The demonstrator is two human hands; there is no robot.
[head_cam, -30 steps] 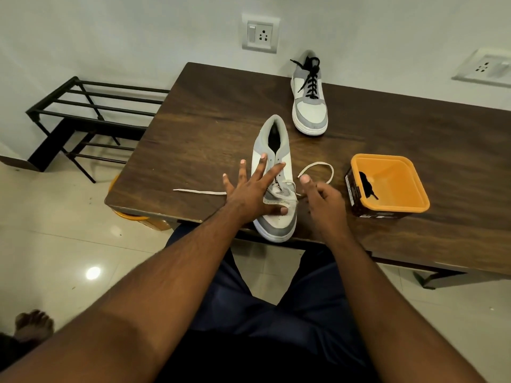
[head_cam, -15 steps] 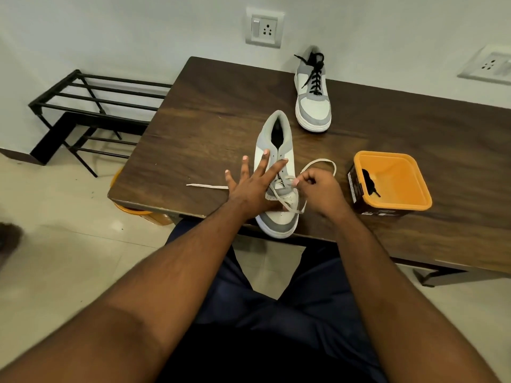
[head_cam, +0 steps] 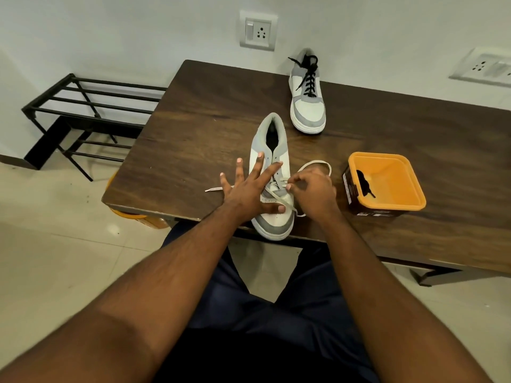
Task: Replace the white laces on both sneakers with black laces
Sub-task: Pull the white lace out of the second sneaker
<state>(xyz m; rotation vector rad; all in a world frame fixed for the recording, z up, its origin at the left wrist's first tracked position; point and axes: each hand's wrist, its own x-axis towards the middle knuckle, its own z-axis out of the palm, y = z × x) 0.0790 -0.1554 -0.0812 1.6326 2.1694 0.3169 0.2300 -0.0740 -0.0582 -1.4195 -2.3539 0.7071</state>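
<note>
Head view, looking down at a dark wooden table. Near sneaker, grey and white, sits at the table's front edge, toe toward the person, heel toward the wall. Left hand lies flat over its left side and vamp, fingers spread and straight, thumb across the toe box. Right hand is curled just beside the shoe's right side, fingertips pinching the white lace at the eyelets. One strand of that lace runs diagonally over the toe box, a loop arcs on the table behind the right hand, and its far end pokes out on the table left of the left hand. Second sneaker stands farther back near the wall, well apart, already threaded with a black lace. Orange tub sits to the right of the right hand, open, with something small and black inside at its left wall, can't tell exactly what. Black metal rack on the floor left of the table. Wall socket above the table's back edge.
</note>
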